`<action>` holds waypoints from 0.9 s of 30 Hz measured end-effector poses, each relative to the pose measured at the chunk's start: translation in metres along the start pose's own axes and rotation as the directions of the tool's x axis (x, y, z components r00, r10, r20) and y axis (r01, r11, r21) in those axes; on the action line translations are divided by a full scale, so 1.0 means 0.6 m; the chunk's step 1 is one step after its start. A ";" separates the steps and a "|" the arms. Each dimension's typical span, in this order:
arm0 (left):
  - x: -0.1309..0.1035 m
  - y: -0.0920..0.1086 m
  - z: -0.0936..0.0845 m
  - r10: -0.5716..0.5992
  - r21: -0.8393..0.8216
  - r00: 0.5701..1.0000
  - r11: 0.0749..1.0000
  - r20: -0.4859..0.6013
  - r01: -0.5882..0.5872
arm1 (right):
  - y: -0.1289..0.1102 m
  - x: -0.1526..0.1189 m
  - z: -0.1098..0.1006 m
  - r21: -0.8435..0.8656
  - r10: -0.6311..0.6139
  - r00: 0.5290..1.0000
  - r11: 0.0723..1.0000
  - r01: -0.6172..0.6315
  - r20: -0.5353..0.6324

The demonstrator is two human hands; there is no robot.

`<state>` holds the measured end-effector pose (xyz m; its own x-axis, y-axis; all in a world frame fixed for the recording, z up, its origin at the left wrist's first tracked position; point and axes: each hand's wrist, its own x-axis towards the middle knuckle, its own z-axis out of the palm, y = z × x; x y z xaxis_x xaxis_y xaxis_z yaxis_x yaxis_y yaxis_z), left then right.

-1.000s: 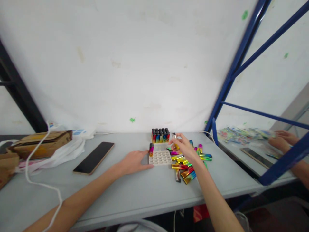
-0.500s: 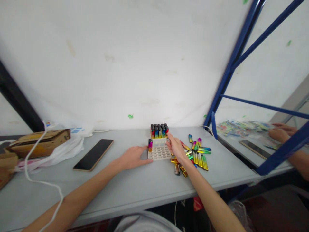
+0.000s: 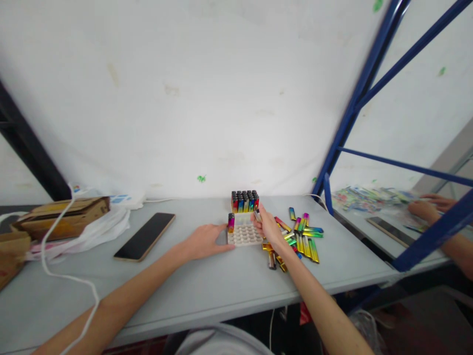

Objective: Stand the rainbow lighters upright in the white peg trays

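A white tray with round-cornered slots [image 3: 244, 235] lies on the table in front of me. One purple and red lighter [image 3: 231, 223] stands upright in its back left corner. My left hand [image 3: 203, 241] grips the tray's left side, thumb at the front corner and fingers toward the back. Over the tray's right part, my right hand [image 3: 269, 228] pinches a lighter [image 3: 257, 214] whose silvery end shows; the rest is hidden by the fingers. To the right of the tray lies a loose pile of shiny multicoloured lighters [image 3: 305, 241]. Behind it stands a block of upright black-topped lighters [image 3: 245, 202].
A dark phone [image 3: 146, 236] rests left of my hand. Farther left are cardboard boxes [image 3: 66, 217], a plastic bag [image 3: 111, 224] and a white cable [image 3: 70, 278]. A blue metal frame [image 3: 342, 118] rises on the right; beyond it another person's hands [image 3: 428, 208] work at a neighbouring table.
My right hand has turned slightly, so more of the pinched lighter shows. My left hand stays at the tray. The view has shifted a little.
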<state>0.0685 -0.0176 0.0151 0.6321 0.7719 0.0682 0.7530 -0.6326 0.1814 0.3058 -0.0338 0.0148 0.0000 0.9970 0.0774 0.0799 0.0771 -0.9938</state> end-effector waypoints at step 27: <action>0.001 -0.004 0.006 0.021 -0.017 1.000 1.000 -0.014 -0.021 | -0.012 -0.017 0.014 -0.410 -0.365 0.878 0.782 0.470 0.309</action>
<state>0.0677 -0.0154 0.0114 0.6450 0.7593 0.0862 0.7361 -0.6477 0.1967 0.2969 -0.0443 0.0206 -0.3375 0.8492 0.4062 0.4716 0.5260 -0.7078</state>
